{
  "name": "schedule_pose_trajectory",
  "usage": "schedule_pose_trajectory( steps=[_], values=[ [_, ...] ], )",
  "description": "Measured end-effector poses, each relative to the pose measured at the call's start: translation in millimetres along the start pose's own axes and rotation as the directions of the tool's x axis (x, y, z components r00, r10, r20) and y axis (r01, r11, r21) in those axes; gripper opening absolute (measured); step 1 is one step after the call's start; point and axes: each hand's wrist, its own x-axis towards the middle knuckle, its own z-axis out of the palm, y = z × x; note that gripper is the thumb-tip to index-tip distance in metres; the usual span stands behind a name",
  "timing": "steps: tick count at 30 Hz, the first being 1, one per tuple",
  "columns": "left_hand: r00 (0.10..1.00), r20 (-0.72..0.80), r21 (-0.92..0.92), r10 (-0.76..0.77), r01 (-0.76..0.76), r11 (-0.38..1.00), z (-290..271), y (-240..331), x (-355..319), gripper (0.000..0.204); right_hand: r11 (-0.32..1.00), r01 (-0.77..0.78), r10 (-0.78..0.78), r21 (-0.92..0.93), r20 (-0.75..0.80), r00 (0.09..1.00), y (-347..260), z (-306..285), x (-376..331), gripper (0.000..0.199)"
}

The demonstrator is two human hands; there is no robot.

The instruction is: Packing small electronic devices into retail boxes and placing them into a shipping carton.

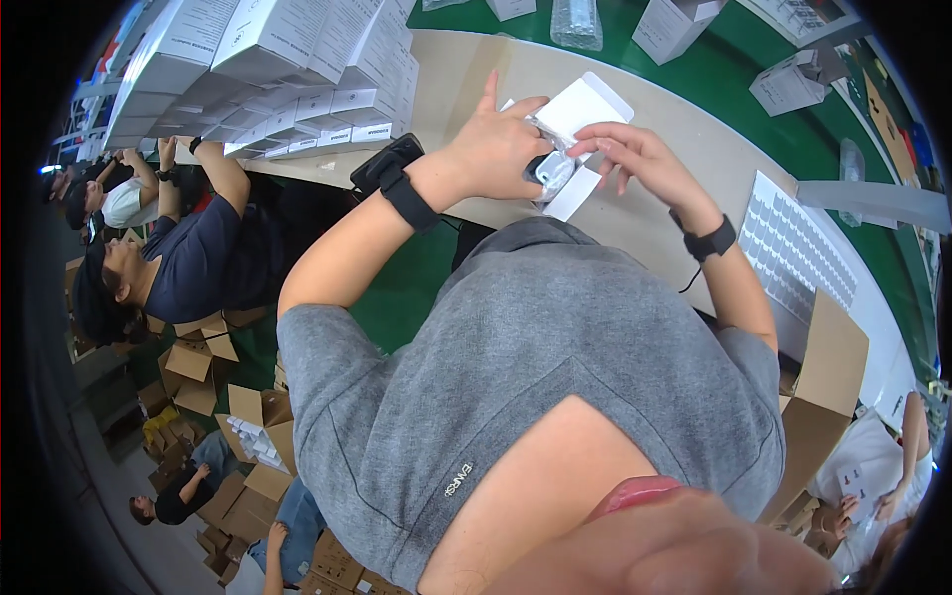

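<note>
Two hands meet over a small white carton (580,109) near the top centre of the frame, above the pale worktop (684,149). Your left hand (501,144) grips the carton from the left, fingers wrapped round its side with the index finger lifted free. Your right hand (635,154) comes in from the right, its fingertips (585,147) pinching a small item in clear plastic wrap (553,171) at the carton's open end; what the wrap holds is too small to tell. The carton's flaps (573,193) hang open toward you. Both hands touch the carton and lie close together.

Each wrist wears a black band (409,198), and a black device (387,164) sits on the left forearm just above it. Stacks of white boxes (288,69) fill the upper left of the frame. A sheet of small white labels (793,248) lies at the right, beside an open brown cardboard box (828,387). More white cartons (793,84) stand on the green surface at the upper right. At the left edge, a person in a dark shirt (188,263) sits at the same bench, and flat brown boxes (198,367) litter the floor below.
</note>
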Motion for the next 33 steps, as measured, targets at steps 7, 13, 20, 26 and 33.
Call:
schedule_pose_trajectory(
  steps=[7,13,20,26,33],
  values=[
    [1.000,0.023,0.101,0.020,-0.022,0.995,7.0,7.5,16.1,0.030,0.994,0.106,-0.108,-0.023,-0.141,0.984,11.8,13.2,-18.6,0.026],
    [0.991,0.071,0.151,0.113,-0.123,0.981,-4.6,4.6,14.2,0.026,0.259,0.548,-0.487,-0.796,0.383,0.785,-26.9,0.7,-12.1,0.028],
    [0.996,-0.079,0.163,-0.050,0.062,0.985,7.4,1.8,3.5,0.027,0.231,0.560,-0.525,-0.796,0.382,0.760,-21.3,-5.9,-7.0,0.034],
    [0.970,-0.231,0.023,-0.080,0.088,0.996,13.1,8.6,5.5,0.028,0.391,0.556,-0.659,-0.733,0.199,0.725,11.2,-6.3,-12.0,0.035],
    [0.992,-0.004,0.008,-0.128,0.128,0.992,0.4,6.8,24.8,0.039,0.178,0.450,-0.302,-0.875,0.386,0.872,-43.4,-14.3,-3.7,0.027]
  ],
)
